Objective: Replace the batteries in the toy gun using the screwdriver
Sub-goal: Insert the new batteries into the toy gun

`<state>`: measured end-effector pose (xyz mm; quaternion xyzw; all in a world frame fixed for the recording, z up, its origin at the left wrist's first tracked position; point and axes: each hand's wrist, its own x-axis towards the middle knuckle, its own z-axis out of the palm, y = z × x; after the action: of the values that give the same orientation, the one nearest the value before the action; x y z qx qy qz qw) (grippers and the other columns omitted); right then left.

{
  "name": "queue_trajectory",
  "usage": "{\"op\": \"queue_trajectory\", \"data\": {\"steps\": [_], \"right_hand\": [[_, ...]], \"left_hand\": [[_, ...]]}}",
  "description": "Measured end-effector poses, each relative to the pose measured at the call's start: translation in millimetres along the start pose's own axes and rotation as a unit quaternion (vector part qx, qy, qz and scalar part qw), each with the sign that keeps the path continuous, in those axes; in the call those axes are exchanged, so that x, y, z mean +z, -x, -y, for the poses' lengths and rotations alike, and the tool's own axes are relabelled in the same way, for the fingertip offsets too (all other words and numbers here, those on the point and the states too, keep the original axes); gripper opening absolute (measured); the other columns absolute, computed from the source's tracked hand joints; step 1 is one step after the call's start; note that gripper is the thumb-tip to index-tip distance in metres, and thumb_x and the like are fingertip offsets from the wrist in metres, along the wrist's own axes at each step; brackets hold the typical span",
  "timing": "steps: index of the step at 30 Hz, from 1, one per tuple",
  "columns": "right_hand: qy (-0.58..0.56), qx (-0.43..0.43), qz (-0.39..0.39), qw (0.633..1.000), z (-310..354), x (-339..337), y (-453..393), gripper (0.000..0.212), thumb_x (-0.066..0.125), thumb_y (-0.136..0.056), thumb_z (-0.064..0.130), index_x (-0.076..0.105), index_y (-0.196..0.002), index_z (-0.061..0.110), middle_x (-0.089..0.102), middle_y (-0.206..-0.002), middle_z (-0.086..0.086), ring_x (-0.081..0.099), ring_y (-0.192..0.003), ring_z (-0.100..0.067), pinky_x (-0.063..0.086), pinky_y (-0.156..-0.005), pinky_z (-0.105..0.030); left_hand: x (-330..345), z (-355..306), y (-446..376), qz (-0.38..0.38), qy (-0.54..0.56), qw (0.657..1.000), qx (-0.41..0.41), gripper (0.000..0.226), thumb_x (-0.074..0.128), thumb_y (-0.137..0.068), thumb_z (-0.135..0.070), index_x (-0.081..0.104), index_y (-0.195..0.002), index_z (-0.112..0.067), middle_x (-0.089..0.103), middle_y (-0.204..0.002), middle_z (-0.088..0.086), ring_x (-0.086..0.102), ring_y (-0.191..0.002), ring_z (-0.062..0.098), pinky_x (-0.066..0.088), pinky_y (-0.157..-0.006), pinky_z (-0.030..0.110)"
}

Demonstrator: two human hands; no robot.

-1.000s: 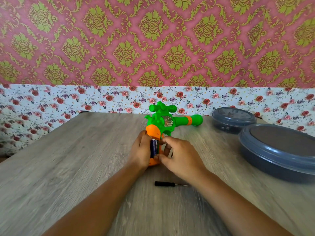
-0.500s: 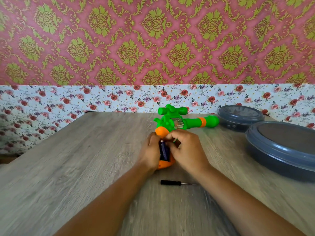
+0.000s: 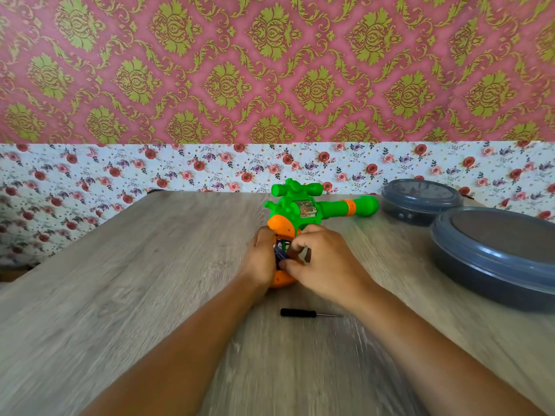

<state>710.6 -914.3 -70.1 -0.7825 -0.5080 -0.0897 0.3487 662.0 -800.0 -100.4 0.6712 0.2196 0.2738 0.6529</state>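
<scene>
Head camera looks forward and down, near table (image 3: 120, 295).

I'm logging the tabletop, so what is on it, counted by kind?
Toy gun: 1
Battery in view, in the gun's grip: 1
Screwdriver: 1
Lidded grey containers: 2
Total: 5

Our two bare forearms run up from the lower corners of the frame and meet just below its centre. Our left hand (image 3: 260, 259) curls its grip around the toy gun's (image 3: 300, 210) orange handle from the left. Our right hand (image 3: 326, 261), knuckles up, pinches the dark battery (image 3: 280, 250) with bent fingers and thumb.
</scene>
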Motion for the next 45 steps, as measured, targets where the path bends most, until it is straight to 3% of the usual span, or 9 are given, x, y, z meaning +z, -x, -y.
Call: {"op": "queue_trajectory", "data": {"steps": [5, 8, 11, 14, 18, 27, 32, 37, 45], "right_hand": [[0.015, 0.029, -0.016, 0.999, 1.3, -9.4, -2.0, 0.012, 0.068, -0.078, 0.022, 0.061, -0.074, 0.013, 0.058, -0.074, -0.002, 0.052, -0.068, -0.017, 0.037, -0.061, -0.030], [-0.127, 0.093, -0.045, 0.987, -1.2, -20.6, -6.2, 0.004, 0.062, -0.084, 0.014, 0.059, -0.084, 0.015, 0.062, -0.070, -0.006, 0.053, -0.053, -0.014, 0.044, -0.050, -0.027], [-0.279, 0.149, 0.103, 0.943, 6.0, -26.4, -3.6, 0.026, 0.051, -0.092, 0.009, 0.054, -0.117, 0.015, 0.060, -0.066, -0.006, 0.051, -0.047, -0.012, 0.043, -0.044, -0.023], [-0.230, 0.147, 0.252, 0.928, 15.7, -24.4, 1.8, 0.041, 0.048, -0.093, 0.009, 0.044, -0.132, 0.016, 0.057, -0.060, -0.003, 0.048, -0.044, -0.010, 0.042, -0.044, -0.024], [-0.171, 0.146, 0.291, 0.930, 18.9, -21.1, 2.2, 0.058, 0.045, -0.089, 0.011, 0.029, -0.144, 0.020, 0.056, -0.059, -0.003, 0.046, -0.041, -0.009, 0.039, -0.040, -0.022], [-0.198, 0.155, 0.218, 0.943, 19.5, -21.0, 2.8, 0.043, 0.041, -0.091, 0.014, 0.049, -0.129, 0.032, 0.046, -0.058, -0.002, 0.039, -0.042, -0.008, 0.028, -0.040, -0.017], [-0.218, 0.156, 0.193, 0.944, 13.1, -19.6, 2.8, 0.043, 0.045, -0.089, 0.014, 0.051, -0.128, 0.033, 0.047, -0.057, -0.002, 0.040, -0.044, -0.007, 0.030, -0.042, -0.018], [-0.213, 0.167, 0.101, 0.957, 2.3, -17.4, -2.0, 0.019, 0.056, -0.081, 0.009, 0.055, -0.098, 0.019, 0.058, -0.060, -0.006, 0.048, -0.046, -0.010, 0.038, -0.046, -0.021], [-0.159, 0.096, 0.098, 0.978, -0.9, -14.8, 0.2, 0.019, 0.073, -0.074, 0.011, 0.056, -0.073, 0.020, 0.051, -0.058, 0.003, 0.043, -0.046, -0.004, 0.037, -0.048, -0.021]], "left_hand": [[1.6, -2.1, 0.3, 0.039, 0.090, 0.994, -0.039, 0.047, 0.022, -0.097, -0.035, 0.061, -0.088, -0.011, 0.061, -0.077, 0.012, 0.059, -0.056, 0.014, 0.048, -0.049, 0.019], [0.4, -5.2, 1.5, 0.049, 0.128, 0.990, -0.040, 0.050, 0.020, -0.098, -0.034, 0.058, -0.100, -0.001, 0.059, -0.075, 0.013, 0.059, -0.059, 0.018, 0.051, -0.048, 0.019], [-2.0, -6.3, 2.5, 0.068, 0.110, 0.991, -0.025, 0.056, 0.013, -0.098, -0.032, 0.058, -0.083, -0.002, 0.062, -0.059, 0.010, 0.059, -0.053, 0.016, 0.048, -0.047, 0.017], [-2.8, -5.5, 3.2, 0.070, 0.095, 0.993, -0.011, 0.055, 0.013, -0.097, -0.030, 0.057, -0.071, -0.008, 0.063, -0.051, 0.004, 0.059, -0.045, 0.012, 0.044, -0.043, 0.014], [-1.4, -7.7, 5.4, 0.064, 0.091, 0.994, -0.004, 0.056, 0.015, -0.098, -0.027, 0.057, -0.065, -0.012, 0.062, -0.049, 0.001, 0.058, -0.042, 0.009, 0.041, -0.040, 0.012], [-0.5, -8.5, 7.7, 0.021, 0.039, 0.998, 0.044, 0.029, 0.033, -0.090, -0.020, 0.055, -0.076, -0.010, 0.061, -0.071, 0.007, 0.057, -0.066, 0.020, 0.044, -0.064, 0.031], [-0.1, -11.8, 11.4, 0.012, -0.015, 0.998, 0.062, 0.026, 0.035, -0.086, 0.007, 0.046, -0.072, -0.012, 0.054, -0.053, -0.010, 0.051, -0.049, 0.002, 0.040, -0.047, 0.016], [0.8, -7.5, 9.6, -0.006, -0.056, 0.996, 0.065, 0.016, 0.037, -0.093, -0.006, 0.053, -0.092, -0.007, 0.055, -0.079, 0.010, 0.052, -0.072, 0.020, 0.043, -0.063, 0.031], [-0.3, -6.1, 9.5, -0.006, -0.089, 0.993, 0.074, 0.015, 0.038, -0.093, -0.010, 0.052, -0.087, -0.010, 0.053, -0.073, 0.005, 0.047, -0.065, 0.015, 0.039, -0.061, 0.028]]}}
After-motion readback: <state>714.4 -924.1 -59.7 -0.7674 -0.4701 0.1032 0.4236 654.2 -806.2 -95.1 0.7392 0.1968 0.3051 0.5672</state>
